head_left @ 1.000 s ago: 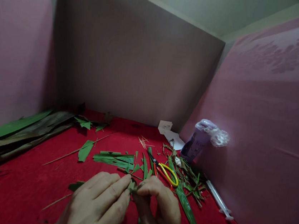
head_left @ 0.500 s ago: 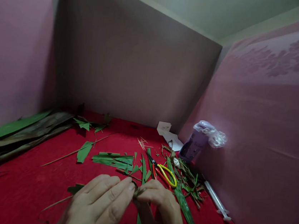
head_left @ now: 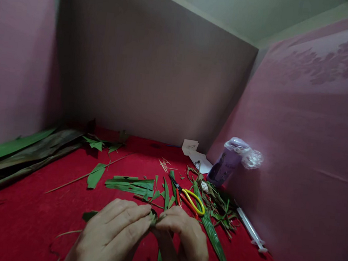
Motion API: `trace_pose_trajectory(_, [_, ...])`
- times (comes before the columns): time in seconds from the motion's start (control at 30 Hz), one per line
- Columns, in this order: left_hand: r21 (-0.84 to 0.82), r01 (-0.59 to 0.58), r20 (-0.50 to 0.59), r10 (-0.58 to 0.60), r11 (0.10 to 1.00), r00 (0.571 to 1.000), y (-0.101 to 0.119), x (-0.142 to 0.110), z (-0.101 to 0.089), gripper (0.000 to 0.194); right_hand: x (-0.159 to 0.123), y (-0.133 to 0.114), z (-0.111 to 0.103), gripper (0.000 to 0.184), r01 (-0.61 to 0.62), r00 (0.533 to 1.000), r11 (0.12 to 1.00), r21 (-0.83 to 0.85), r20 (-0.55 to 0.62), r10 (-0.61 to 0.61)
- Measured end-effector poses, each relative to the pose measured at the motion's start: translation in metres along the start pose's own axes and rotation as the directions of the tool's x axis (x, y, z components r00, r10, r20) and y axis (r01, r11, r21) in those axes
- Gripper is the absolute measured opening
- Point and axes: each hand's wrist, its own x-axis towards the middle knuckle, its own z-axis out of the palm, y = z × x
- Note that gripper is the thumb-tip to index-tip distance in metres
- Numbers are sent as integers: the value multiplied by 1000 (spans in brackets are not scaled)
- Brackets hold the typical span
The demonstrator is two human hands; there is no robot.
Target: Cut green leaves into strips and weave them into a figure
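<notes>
A small folded piece of green leaf (head_left: 152, 217) sits between the fingertips of both hands, largely covered by them. My left hand (head_left: 112, 234) is closed on its left side, back of the hand toward me. Thumb and forefinger of my right hand (head_left: 182, 240) pinch its right edge. Just beyond the hands lie scissors (head_left: 191, 200) with one yellow and one red handle. Flat green leaf strips (head_left: 130, 184) rest ahead of my left hand. A long narrow leaf (head_left: 214, 244) stretches along the right of my right hand.
On the red cloth (head_left: 19, 222) lie large leaves (head_left: 24, 149) at left, toothpicks (head_left: 165, 165), a heap of leaf scraps (head_left: 221, 211) and a syringe (head_left: 252, 231). A purple plastic-wrapped cup (head_left: 226, 163) stands by the right pink wall (head_left: 308, 162), near white paper (head_left: 200, 160).
The fingers shift slightly around the small leaf piece, turning it while keeping hold. The view moves a little; the objects on the cloth stay in place.
</notes>
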Motion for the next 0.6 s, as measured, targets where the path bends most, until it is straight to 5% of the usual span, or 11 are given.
trace_pose_trajectory(0.2, [-202,142,39,-137,969,990,1,-1,7,17,0,2,2,18,-38,998,999,-14,41,38])
trace_pose_trajectory(0.33, [-402,297,68,-296,866,953,4,1,8,23,0,3,1,16,-50,995,998,-49,82,54])
trace_pose_trajectory(0.5, [-533,654,265,-628,537,732,6,1,7,16,-5,3,1,9,-160,983,984,-77,78,166])
trace_pose_trajectory(0.6, [-577,747,352,-725,331,593,5,4,8,10,-5,4,2,5,-313,944,950,14,109,310])
